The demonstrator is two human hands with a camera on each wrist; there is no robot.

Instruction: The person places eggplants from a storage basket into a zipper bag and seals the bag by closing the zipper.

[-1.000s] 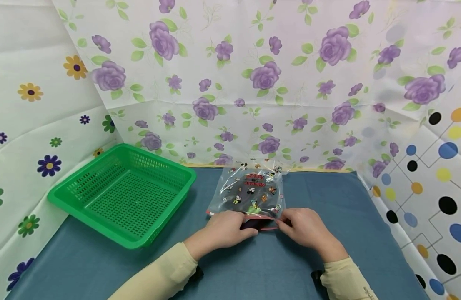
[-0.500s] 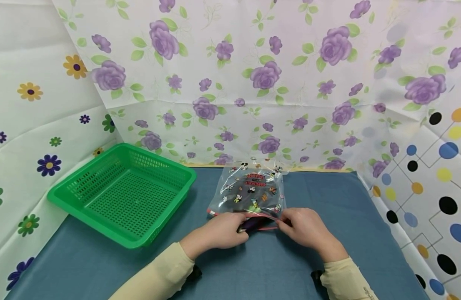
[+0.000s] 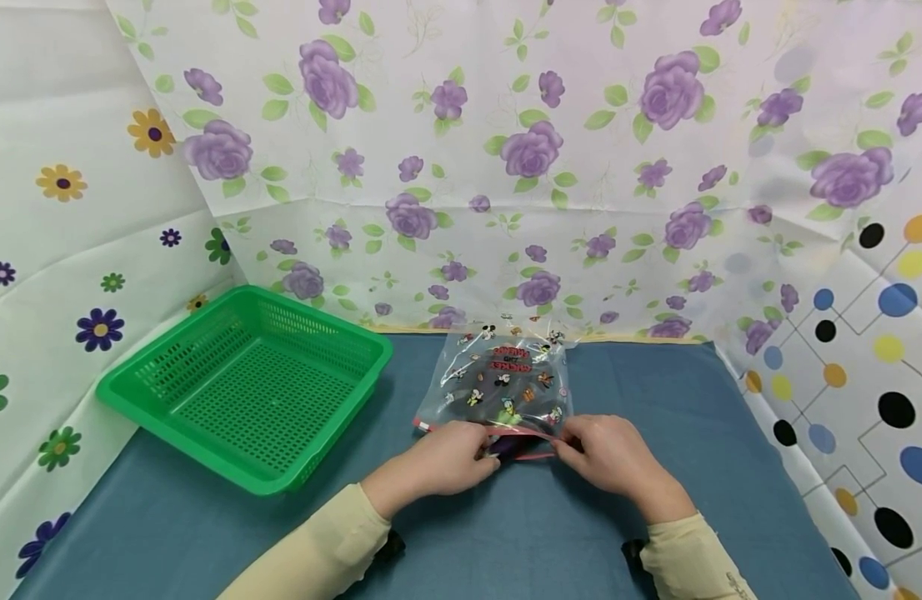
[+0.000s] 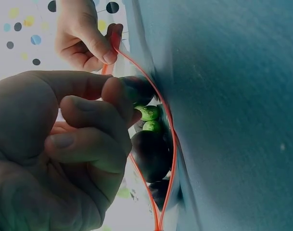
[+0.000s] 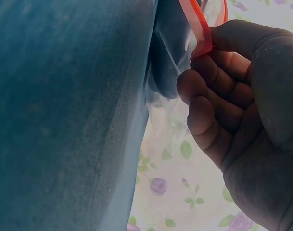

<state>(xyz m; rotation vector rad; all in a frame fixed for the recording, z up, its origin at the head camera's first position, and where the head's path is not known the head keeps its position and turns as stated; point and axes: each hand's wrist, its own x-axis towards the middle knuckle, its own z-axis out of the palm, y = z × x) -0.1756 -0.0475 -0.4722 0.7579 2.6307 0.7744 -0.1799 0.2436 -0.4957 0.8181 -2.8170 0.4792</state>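
A clear zip bag [image 3: 498, 383] with cartoon prints and a red zip edge lies on the blue cloth, its mouth gaping toward me. My right hand [image 3: 607, 458] pinches the right end of this edge between thumb and fingers, as the right wrist view also shows. At the opening, my left hand [image 3: 446, 460] holds a dark purple eggplant [image 3: 512, 447] by its near end, the fingers covering part of it. Through the mouth, the left wrist view shows another dark, rounded vegetable [image 4: 151, 156] and small green pieces [image 4: 149, 113] inside.
A green plastic basket [image 3: 348, 408] with slotted sides stands at the left on the blue cloth [image 3: 461, 550]. Flowered sheets [image 3: 461, 150] hang behind and at the left, and a dotted sheet [image 3: 866, 358] at the right.
The left hand drew back slightly and the eggplant showed at the mouth half a second ago; now less of it shows as the hand has moved slightly toward the bag. The right hand stays put.
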